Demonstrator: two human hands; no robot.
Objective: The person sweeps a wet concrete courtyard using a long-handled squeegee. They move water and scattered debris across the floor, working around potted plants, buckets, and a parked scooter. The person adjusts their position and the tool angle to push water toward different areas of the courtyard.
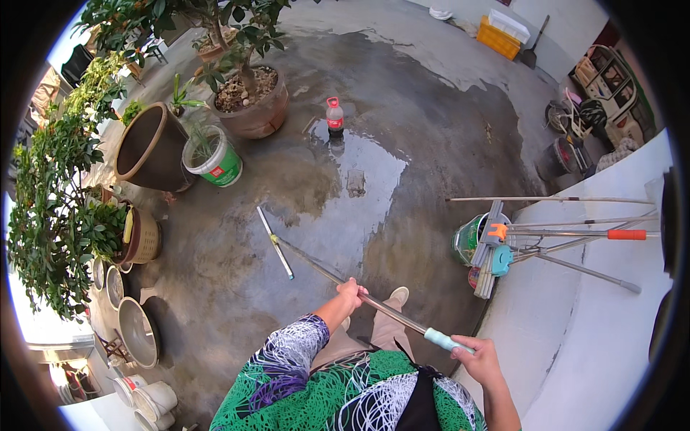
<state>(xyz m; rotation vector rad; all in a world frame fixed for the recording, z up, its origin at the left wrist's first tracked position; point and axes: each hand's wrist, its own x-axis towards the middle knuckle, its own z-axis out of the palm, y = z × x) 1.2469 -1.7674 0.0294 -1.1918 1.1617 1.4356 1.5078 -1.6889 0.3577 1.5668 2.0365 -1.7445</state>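
On the wet concrete floor [402, 115] of a courtyard, a floor squeegee [275, 242] rests with its narrow blade flat on the ground, at the edge of a shiny puddle [359, 172]. Its long metal pole [323, 271] slants back toward the person — the left hand [352, 291] is clenched around the shaft midway, and the right hand [478, 353] grips the pale teal handle end [440, 339], close to the body. A light-coloured shoe [397, 294] shows just beyond the pole.

Farther out on the wet patch stands a plastic bottle with a red cap [335, 116]. To the left sit a large potted tree [251, 100], an empty brown pot [147, 147] and a green-and-white bucket [214, 156] holding a small plant, with leafy shrubs [57, 208] and metal basins [138, 330] along the edge. To the right, several mops and long-handled tools [503, 244] lean against a pale low wall [596, 323] — one with an orange grip. A yellow crate [499, 39] stands far off.
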